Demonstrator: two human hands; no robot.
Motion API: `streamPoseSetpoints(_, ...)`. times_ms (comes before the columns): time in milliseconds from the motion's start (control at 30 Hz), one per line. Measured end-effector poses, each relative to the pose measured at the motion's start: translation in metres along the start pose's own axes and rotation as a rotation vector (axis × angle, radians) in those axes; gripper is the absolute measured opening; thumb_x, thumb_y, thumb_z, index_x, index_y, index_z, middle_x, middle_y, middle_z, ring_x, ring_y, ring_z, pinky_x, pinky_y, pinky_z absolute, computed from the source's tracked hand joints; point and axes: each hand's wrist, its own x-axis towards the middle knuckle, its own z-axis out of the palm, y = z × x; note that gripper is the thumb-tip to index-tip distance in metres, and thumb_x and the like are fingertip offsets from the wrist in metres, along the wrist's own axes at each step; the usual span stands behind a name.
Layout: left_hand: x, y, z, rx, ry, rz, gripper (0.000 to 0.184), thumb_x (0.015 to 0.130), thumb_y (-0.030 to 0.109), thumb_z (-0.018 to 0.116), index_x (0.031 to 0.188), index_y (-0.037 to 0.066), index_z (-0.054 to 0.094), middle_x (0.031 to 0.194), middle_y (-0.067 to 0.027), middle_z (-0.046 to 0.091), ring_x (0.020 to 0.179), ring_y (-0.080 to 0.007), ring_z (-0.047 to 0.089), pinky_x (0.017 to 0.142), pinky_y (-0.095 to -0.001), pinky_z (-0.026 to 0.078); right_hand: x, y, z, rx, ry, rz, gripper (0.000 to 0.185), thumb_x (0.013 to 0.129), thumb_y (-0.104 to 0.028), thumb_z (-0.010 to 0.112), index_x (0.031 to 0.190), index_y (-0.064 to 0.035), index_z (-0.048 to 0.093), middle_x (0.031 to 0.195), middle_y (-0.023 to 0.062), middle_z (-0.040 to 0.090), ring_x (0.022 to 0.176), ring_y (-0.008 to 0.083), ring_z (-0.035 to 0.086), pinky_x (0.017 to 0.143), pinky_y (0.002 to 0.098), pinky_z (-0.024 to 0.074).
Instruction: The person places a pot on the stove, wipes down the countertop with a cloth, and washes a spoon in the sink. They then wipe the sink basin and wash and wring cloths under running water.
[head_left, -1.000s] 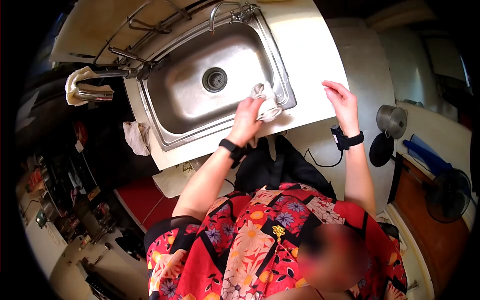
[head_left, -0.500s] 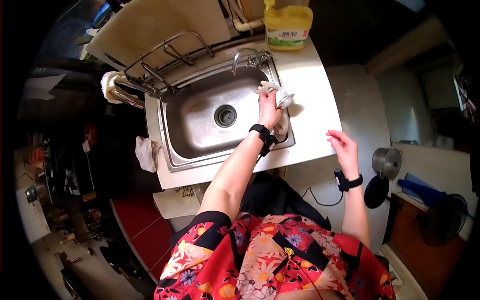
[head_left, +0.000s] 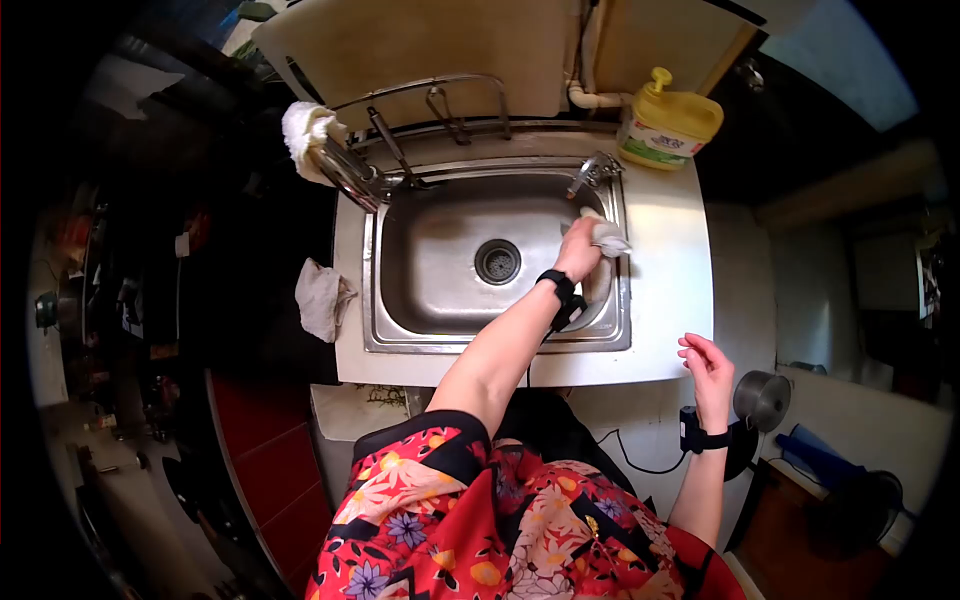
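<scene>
My left hand is closed around a crumpled pale cloth at the right rim of the steel sink. The cloth lies against the sink's inner right side and edge; part of it is hidden by the hand. Just above it is the faucet. Held in the air by the counter's front right corner, my right hand has loosely bent fingers, apart from the thumb, with nothing in them. A black band with a small device sits on each wrist.
A yellow pump bottle stands at the counter's back right. Behind the sink is a wire rack. A white cloth hangs at the rack's left end, and a greyish rag lies over the counter's left edge. A metal pot is at right.
My view has shifted and turned, so the sink sits further right and straighter. My left hand with the cloth has moved slightly toward the front along the sink's right edge.
</scene>
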Motion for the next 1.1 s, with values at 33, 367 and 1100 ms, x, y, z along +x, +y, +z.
streamPoseSetpoints(33, -0.002, -0.015, -0.007, -0.21, 0.057, -0.098, 0.036, 0.072, 0.001, 0.057, 0.108, 0.004, 0.056, 0.103, -0.0198, 0.061, 0.101, -0.0389, 0.057, 0.089, -0.0401, 0.045, 0.002, -0.001, 0.006, -0.007, -0.014, 0.003, 0.024, 0.086, 0.0, 0.055, 0.107, 0.0052, 0.063, 0.099, 0.0112, 0.066, 0.086, 0.0145, 0.061, 0.079, 0.0253, 0.0483)
streamPoseSetpoints(367, 0.02, 0.017, -0.149, -0.205, 0.776, 0.057, 0.037, 0.082, 0.01, 0.058, 0.116, 0.0, 0.047, 0.107, -0.0162, 0.06, 0.098, -0.0275, 0.058, 0.089, -0.0342, 0.043, 0.018, 0.004, 0.036, -0.011, -0.121, -0.013, 0.025, 0.088, -0.006, 0.056, 0.111, 0.0024, 0.062, 0.101, 0.0084, 0.066, 0.085, 0.0124, 0.061, 0.075, 0.024, 0.0472)
streamPoseSetpoints(1100, 0.114, -0.02, -0.093, 1.01, 0.305, -0.064, 0.055, 0.069, 0.038, 0.07, 0.115, 0.01, 0.059, 0.124, -0.0115, 0.052, 0.12, -0.0314, 0.042, 0.101, -0.049, 0.033, 0.26, -0.149, -0.017, -0.748, 0.143, -0.938, 0.04, 0.079, -0.008, 0.063, 0.118, -0.0041, 0.057, 0.126, 0.014, 0.053, 0.117, 0.0323, 0.047, 0.099, 0.0392, 0.0382)
